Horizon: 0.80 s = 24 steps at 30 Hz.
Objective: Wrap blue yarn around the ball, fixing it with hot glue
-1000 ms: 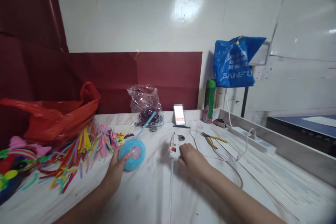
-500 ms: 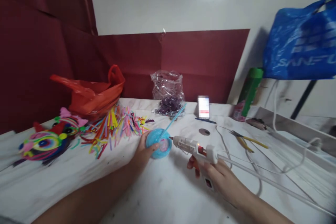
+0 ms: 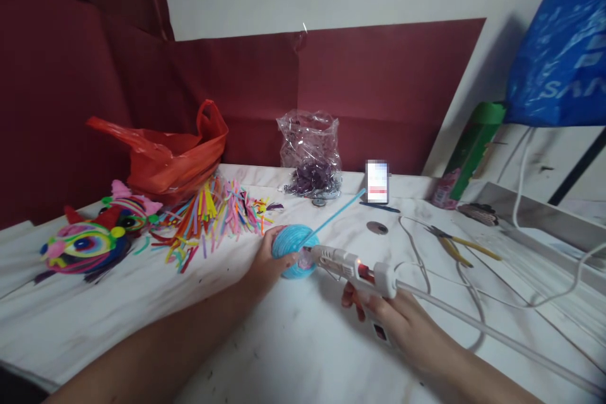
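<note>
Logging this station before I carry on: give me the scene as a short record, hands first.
Left hand: holds the blue ball
Right hand: grips the white glue gun
Nozzle: at the ball's pinkish patch; contact unclear
Blue rod: slants up from the ball
Left side: red bag, colored strips, two multicolored figures
Back: clear bag
Right side: yellow-handled pliers, green can

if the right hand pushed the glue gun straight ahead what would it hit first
The blue ball in the left hand, near its pinkish centre. The glue gun in the right hand looks almost or already touching it; depth is unclear.
</note>
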Each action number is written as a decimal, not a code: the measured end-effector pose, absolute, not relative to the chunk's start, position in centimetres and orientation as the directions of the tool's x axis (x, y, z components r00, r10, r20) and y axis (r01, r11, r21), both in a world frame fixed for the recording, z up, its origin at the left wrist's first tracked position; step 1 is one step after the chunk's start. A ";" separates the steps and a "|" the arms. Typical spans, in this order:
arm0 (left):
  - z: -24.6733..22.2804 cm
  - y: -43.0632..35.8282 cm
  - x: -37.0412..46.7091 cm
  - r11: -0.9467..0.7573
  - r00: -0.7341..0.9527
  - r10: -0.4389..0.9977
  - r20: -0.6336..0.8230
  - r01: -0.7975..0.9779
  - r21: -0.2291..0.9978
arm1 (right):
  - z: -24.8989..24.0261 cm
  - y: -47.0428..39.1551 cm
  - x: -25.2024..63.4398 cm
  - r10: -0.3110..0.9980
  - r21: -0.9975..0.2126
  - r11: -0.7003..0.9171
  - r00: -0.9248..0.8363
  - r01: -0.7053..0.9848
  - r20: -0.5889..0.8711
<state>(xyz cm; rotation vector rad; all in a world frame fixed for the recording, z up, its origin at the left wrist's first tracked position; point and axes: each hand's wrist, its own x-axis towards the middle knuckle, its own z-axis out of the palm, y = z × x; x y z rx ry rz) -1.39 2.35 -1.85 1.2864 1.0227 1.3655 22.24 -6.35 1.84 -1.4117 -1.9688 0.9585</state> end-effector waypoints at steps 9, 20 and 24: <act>-1.8 2.5 -1.5 -0.175 0.039 0.983 0.177 -0.055 0.983 | 2.2 -6.6 22.1 0.956 -0.768 0.205 -0.292 0.606 0.025; -1.4 2.0 -1.2 -0.180 0.004 0.984 0.181 -0.027 0.983 | 2.7 -6.9 21.6 0.966 -0.740 0.202 -0.255 0.642 0.043; -1.2 2.0 -1.2 -0.159 -0.003 0.987 0.159 -0.034 0.987 | 2.5 -7.0 21.6 0.965 -0.750 0.217 -0.255 0.625 0.066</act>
